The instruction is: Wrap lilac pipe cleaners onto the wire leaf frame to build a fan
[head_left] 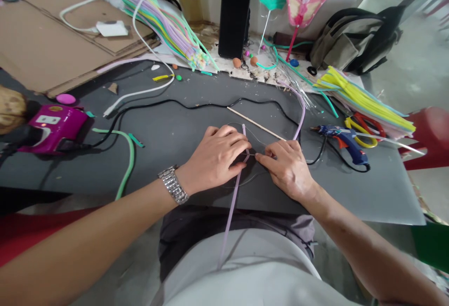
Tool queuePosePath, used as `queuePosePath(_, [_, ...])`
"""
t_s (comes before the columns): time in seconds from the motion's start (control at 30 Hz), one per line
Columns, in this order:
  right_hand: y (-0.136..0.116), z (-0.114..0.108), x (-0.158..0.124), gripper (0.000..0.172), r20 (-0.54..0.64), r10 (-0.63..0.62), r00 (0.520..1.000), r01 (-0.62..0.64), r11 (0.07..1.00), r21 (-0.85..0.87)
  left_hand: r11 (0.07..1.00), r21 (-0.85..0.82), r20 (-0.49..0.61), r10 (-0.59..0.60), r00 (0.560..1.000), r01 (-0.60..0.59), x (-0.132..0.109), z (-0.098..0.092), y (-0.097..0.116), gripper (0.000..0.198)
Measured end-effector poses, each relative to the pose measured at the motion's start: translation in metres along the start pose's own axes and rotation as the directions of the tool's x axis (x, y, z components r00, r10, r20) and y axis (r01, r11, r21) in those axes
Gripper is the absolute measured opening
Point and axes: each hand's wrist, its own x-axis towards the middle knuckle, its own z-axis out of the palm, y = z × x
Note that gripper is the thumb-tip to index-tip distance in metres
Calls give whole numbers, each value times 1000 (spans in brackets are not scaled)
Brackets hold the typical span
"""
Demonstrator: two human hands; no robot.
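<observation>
My left hand [218,160], with a metal watch at the wrist, is closed on a lavender pipe cleaner [231,214] that hangs down over the table's front edge. Just right of it, my right hand [289,171] pinches a thin wire [258,138] between thumb and forefinger. The wire loops above and below both hands and meets the pipe cleaner at the left fingertips. Exactly how the two are joined is hidden by the fingers. Beyond the right hand lie a thin wooden stick [255,122] and another lavender pipe cleaner [300,114].
A blue glue gun [345,140] and scissors [361,130] lie at right, beside a yellow pipe-cleaner bundle [365,98]. A magenta power box [56,128] sits left; its black cord [189,106] crosses the table. Behind are cardboard [63,58], a phone [234,18] and a backpack [354,39].
</observation>
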Motion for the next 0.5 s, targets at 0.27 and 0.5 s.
queuePosePath(0.27, [-1, 0, -1, 29, -29, -28, 999, 28, 1000, -3, 1000, -15, 11, -22, 1000, 22, -1, -1, 1, 26])
queuePosePath(0.5, [-3, -1, 1, 25, 28, -7, 1000, 8, 999, -44, 999, -30, 13, -29, 999, 29, -1, 0, 1, 27])
